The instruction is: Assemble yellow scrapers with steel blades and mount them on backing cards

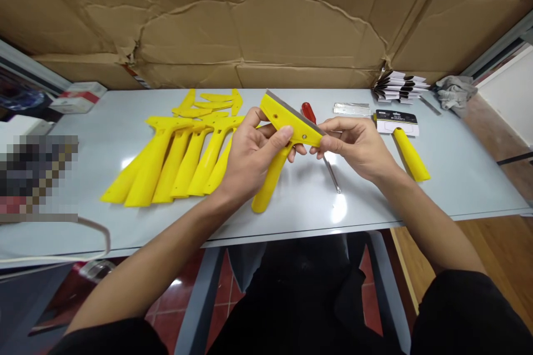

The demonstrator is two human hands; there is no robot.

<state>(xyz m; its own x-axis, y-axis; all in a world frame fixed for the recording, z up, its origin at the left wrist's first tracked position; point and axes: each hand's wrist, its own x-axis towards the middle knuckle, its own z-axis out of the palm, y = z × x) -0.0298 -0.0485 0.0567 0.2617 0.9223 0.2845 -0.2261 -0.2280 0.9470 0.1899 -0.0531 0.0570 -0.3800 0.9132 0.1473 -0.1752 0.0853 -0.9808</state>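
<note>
A yellow scraper [287, 122] with a metal blade along its top edge is held up above the table, its head slanting down to the right. My left hand [254, 155] is closed round the neck and left part of the head, thumb on the front face. With thumb and fingers, my right hand [353, 141] pinches the lower right corner of the head. A screw shows near that corner; a hole is at the left. Behind the scraper lies a screwdriver [307, 111] with a red handle, partly covered by the scraper and my right hand.
Several yellow scraper handles [145, 172] lie in a row at the left, with loose yellow plates [214, 104] behind them. At the right are metal blades [352, 108], a carded scraper [410, 155], folded cards [400, 87] and a grey cloth [453, 93]. Cardboard [258, 28] stands behind.
</note>
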